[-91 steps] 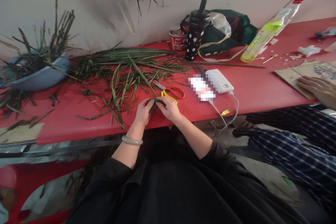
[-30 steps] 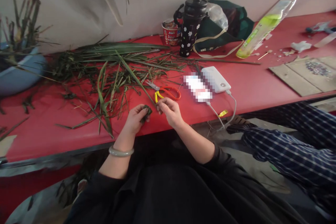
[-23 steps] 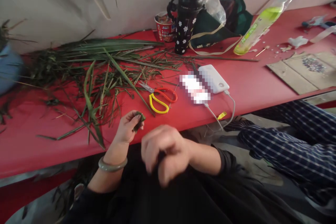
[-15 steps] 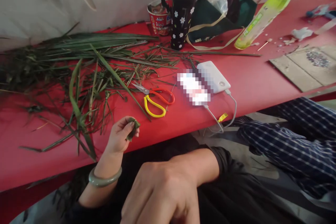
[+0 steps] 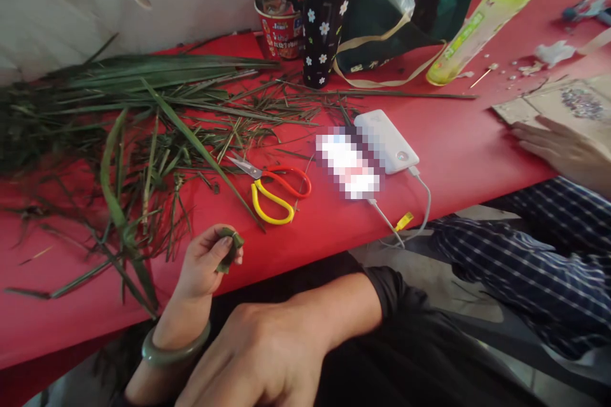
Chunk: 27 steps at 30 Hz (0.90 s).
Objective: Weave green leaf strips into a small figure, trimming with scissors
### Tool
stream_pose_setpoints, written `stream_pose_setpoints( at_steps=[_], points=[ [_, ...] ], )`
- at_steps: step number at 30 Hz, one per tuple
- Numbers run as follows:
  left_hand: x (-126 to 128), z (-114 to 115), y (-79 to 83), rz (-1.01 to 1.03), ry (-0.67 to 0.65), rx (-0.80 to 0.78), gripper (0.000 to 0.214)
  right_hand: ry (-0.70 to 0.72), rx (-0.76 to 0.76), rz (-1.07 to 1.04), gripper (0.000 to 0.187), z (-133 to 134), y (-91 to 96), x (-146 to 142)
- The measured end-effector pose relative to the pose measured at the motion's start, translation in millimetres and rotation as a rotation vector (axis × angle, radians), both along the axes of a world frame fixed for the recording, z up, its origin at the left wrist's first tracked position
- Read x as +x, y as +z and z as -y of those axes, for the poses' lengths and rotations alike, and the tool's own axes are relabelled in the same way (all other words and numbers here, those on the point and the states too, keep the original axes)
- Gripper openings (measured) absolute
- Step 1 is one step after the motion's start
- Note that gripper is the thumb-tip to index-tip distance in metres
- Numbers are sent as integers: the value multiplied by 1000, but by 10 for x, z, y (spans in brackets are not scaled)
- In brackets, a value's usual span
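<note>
My left hand [image 5: 203,264] is closed, pinching a small folded green leaf piece [image 5: 230,248] between thumb and fingers, just above the front edge of the red table [image 5: 458,159]. My right hand [image 5: 260,356] hangs low and close to the camera over my dark lap. Its fingers are stretched apart with nothing seen in them, and their tips run off the bottom edge. Yellow and red scissors [image 5: 277,189] lie on the table just beyond my left hand. A spread of long green leaves [image 5: 143,114] covers the table's left half.
A white power bank [image 5: 389,140] with a cable lies beside a blurred phone [image 5: 348,162]. At the back stand a black flowered cup [image 5: 324,19], a red noodle cup [image 5: 279,22], a green bag [image 5: 401,19] and a green bottle [image 5: 482,19]. Another person's hand [image 5: 563,149] rests by cardboard [image 5: 577,98].
My right hand left the leaf piece and dropped toward my lap, close to the camera. My left hand kept the folded leaf. Another person's hand came back onto the cardboard at the right.
</note>
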<state>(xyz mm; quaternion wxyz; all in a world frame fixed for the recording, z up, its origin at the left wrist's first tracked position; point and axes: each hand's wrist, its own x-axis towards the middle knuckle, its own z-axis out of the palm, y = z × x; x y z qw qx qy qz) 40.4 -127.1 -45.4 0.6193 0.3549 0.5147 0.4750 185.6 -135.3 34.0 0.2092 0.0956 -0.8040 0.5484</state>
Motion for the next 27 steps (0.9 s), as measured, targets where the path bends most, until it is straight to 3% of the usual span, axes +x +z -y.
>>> stream_pose_setpoints(
  at_steps=[3,7,13,20,27],
  points=[
    [47,11,104,-29,4,-19,23,-25,-72,-151,10,-51,-155,1],
    [101,48,232,-117,21,-106,19,-342,-195,-120,13,-50,-394,64],
    [58,30,127,-104,120,-91,23,-674,-253,-175,27,-118,-653,119],
    [30,2,40,-75,191,-100,22,-818,-222,-59,29,-133,-865,70],
    [39,1,55,-146,158,-41,15,-920,-242,24,28,-100,-864,60]
  ],
)
